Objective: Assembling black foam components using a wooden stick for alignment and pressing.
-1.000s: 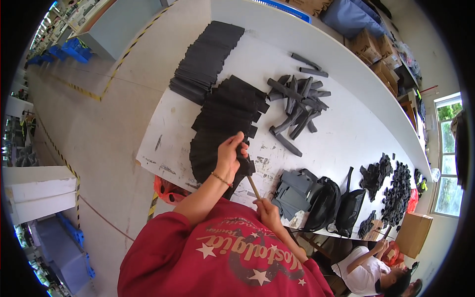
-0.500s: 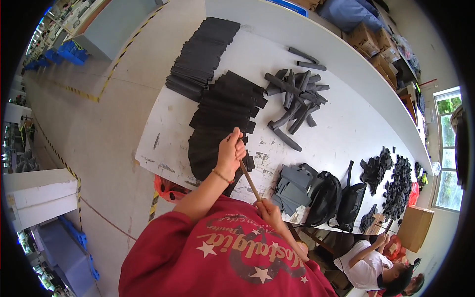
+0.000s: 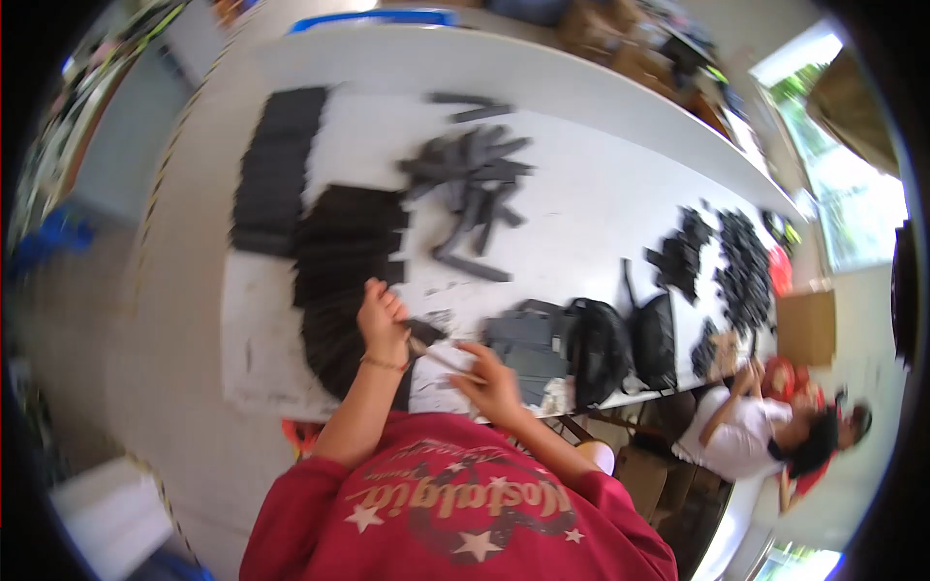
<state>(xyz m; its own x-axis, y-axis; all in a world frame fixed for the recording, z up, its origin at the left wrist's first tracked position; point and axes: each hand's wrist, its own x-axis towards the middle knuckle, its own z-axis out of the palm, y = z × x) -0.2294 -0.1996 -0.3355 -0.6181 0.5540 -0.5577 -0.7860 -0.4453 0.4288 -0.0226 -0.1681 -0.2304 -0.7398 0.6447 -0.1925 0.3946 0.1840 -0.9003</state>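
My left hand [image 3: 384,318], a beaded bracelet at its wrist, is closed over the near end of the black fabric stack [image 3: 349,232]. A dark strip of fabric [image 3: 426,331] sticks out from its fingers toward the right. My right hand [image 3: 492,385] pinches a thin brown stick [image 3: 441,360], which slants up and left to the strip at my left hand. Motion blur hides whether the stick is inside the strip or beside it. Beyond my hands lies a loose pile of dark grey fabric tubes [image 3: 470,174].
The white table [image 3: 581,184] has a raised back panel [image 3: 581,82]. A second black stack [image 3: 281,165] lies far left. Grey flat pieces [image 3: 528,344], black bags [image 3: 596,349] and heaps of small black parts [image 3: 741,266] are rightward. A person in white [image 3: 731,431] sits at the right.
The view has swung, shifting the table leftward in the picture. My right hand has come up off my shirt front to above the table edge, and a dark strip now shows at my left fingers.
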